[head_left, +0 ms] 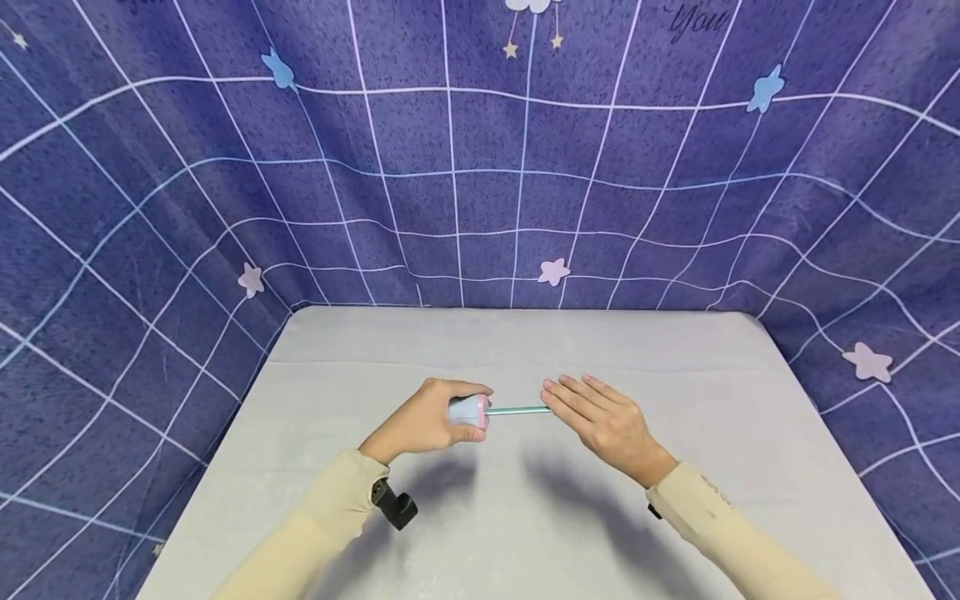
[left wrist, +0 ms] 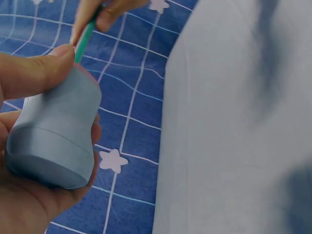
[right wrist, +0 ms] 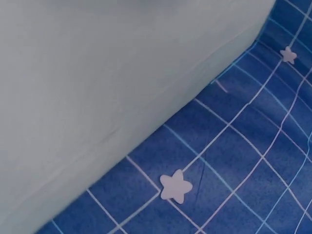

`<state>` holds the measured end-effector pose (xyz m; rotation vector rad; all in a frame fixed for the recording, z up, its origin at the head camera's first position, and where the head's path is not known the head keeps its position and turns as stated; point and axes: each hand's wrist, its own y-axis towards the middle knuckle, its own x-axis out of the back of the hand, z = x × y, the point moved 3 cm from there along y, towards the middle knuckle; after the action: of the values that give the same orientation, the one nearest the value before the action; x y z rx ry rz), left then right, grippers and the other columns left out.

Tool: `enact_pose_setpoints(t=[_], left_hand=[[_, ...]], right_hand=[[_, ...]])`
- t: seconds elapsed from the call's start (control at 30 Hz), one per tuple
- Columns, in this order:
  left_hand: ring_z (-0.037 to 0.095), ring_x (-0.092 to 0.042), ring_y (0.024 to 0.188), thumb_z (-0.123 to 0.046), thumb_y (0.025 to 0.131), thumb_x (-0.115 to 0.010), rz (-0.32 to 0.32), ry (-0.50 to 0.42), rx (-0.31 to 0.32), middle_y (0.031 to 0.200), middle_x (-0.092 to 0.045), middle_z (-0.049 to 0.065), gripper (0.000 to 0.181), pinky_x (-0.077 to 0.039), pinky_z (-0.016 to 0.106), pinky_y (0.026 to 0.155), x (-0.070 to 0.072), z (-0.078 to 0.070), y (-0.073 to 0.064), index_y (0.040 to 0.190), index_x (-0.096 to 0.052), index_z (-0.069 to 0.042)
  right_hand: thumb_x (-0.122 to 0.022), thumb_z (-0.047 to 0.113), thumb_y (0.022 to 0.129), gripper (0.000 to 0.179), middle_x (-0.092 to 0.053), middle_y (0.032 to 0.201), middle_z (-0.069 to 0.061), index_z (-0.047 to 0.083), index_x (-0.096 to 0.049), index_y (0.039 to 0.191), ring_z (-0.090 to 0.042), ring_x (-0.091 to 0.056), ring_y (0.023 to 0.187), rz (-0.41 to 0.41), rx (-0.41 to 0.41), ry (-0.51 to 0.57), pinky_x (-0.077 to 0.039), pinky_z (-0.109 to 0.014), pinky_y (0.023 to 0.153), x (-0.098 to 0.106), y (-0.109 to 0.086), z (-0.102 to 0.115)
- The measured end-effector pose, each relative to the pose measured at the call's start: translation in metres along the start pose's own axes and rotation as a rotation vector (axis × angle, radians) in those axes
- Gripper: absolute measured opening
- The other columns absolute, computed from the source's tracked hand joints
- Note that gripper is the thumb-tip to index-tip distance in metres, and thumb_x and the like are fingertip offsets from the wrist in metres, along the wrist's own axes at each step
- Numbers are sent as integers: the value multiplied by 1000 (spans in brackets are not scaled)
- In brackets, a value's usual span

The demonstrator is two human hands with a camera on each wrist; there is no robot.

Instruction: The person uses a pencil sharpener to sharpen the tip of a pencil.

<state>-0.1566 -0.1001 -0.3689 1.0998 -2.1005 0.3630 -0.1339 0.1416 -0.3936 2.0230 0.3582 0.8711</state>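
In the head view, my left hand (head_left: 429, 421) grips a light-blue, waisted pencil sharpener (head_left: 465, 412) with a pink end. Its thumb lies along one side, and the fingers wrap the other. A thin green pencil (head_left: 517, 410) runs from the pink end toward my right hand (head_left: 600, 421), which pinches its far end between thumb and fingers. The left wrist view shows the sharpener's rounded base (left wrist: 51, 156) close up, with the green pencil (left wrist: 85, 41) at its top. The pencil's tip is hidden. Neither hand shows in the right wrist view.
Both hands are above a white-covered table (head_left: 510, 350), where their shadows fall. A blue-purple curtain (head_left: 480, 200) with grid lines and stars surrounds the table's back and sides. A black wrist camera (head_left: 394, 504) sits at the left cuff.
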Motion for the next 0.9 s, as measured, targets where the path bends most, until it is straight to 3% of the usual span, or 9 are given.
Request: enact_pose_setpoints(t=[0.1,0.2,0.33,0.47,0.53,0.6,0.67,0.73,0.9], left_hand=[[11,-59,80,-15,74,-80,-4,-12,1,104,-70,7,49,-49,23,70,-1,0,1,120,-65,-5],[16,-62,88,-13,72,-81,-79,94,-81,108,-69,9,52,-52,27,75,-7,0,-2,120,-64,-3],[21,-62,98,-14,70,-82,-250,412,-361,110,-67,11,55,-52,33,84,-19,-2,-7,118,-62,2],[22,-62,92,-17,83,-69,-438,805,-678,107,-67,11,41,-50,33,81,-32,-3,-13,117,-60,4],[22,-63,90,-18,93,-58,-513,962,-786,108,-67,11,32,-50,32,79,-36,-3,-14,117,-61,3],[21,-64,89,-17,99,-48,-560,1058,-839,109,-68,11,29,-51,32,80,-39,-3,-15,116,-62,2],[21,-65,89,-17,101,-44,-579,1095,-839,109,-68,11,30,-52,32,79,-41,-2,-14,115,-63,2],[21,-64,90,-17,99,-47,-549,1034,-771,109,-68,11,30,-51,32,79,-40,-1,-13,116,-62,2],[22,-62,97,-17,78,-75,-376,675,-437,111,-66,11,50,-50,33,82,-34,1,-8,121,-59,3]], right_hand=[[-47,9,98,27,-73,103,-2,9,-72,106,-15,-71,81,17,5,57,-56,-30,72,0,0,-1],[-48,11,98,24,-74,92,-1,8,-72,101,-10,-68,65,128,-88,219,-51,-22,52,-2,0,-3],[-64,8,88,12,-74,79,0,7,-74,95,-1,-56,49,390,-387,623,-39,-15,41,-6,1,-10],[-66,1,85,16,-73,79,-13,-2,-73,99,0,-53,47,679,-748,1143,-42,-17,41,-12,-5,-16],[-62,1,87,17,-71,82,-22,-5,-71,101,-3,-54,46,796,-855,1332,-41,-18,39,-15,-10,-18],[-61,2,89,18,-69,84,-27,-5,-70,102,-4,-55,46,869,-896,1427,-38,-18,37,-17,-14,-18],[-60,3,90,18,-70,85,-26,-4,-70,102,-4,-57,48,890,-886,1428,-37,-18,36,-19,-15,-19],[-60,4,90,18,-72,88,-19,-2,-71,104,-1,-60,55,868,-838,1307,-44,-18,42,-19,-14,-18],[-69,13,85,24,-75,93,-5,8,-72,108,-2,-60,62,665,-557,636,-49,-22,55,-15,-6,-10]])
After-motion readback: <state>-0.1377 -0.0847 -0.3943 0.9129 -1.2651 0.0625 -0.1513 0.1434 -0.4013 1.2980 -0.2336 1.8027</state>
